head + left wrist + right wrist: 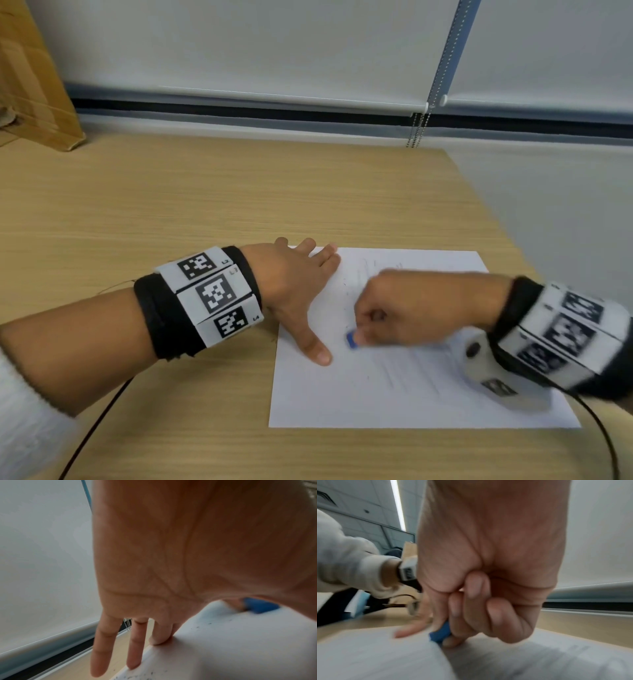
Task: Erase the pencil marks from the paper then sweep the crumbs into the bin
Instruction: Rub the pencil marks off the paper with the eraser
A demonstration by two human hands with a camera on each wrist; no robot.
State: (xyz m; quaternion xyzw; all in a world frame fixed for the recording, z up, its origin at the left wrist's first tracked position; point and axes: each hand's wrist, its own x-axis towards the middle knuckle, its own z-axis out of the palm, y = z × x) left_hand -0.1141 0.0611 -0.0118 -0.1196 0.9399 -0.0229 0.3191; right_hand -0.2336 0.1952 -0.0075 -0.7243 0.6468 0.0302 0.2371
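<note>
A white sheet of paper [394,394] lies on the wooden table [171,205], with faint pencil lines and dark crumbs [197,626] on it. My left hand [301,291] lies flat on the sheet's left edge, fingers straight, thumb spread toward me. My right hand [376,318] is curled and pinches a small blue eraser [351,339] against the paper just right of the left thumb. The eraser [440,632] shows between thumb and fingers in the right wrist view, and as a blue eraser [260,606] under the left palm in the left wrist view. No bin is in view.
A cardboard box [30,78] stands at the table's far left corner. Roller blinds with a bead chain [416,130] hang behind the table. The table's right edge runs close to the paper. Black cables [92,431] trail from both wrists over the near table.
</note>
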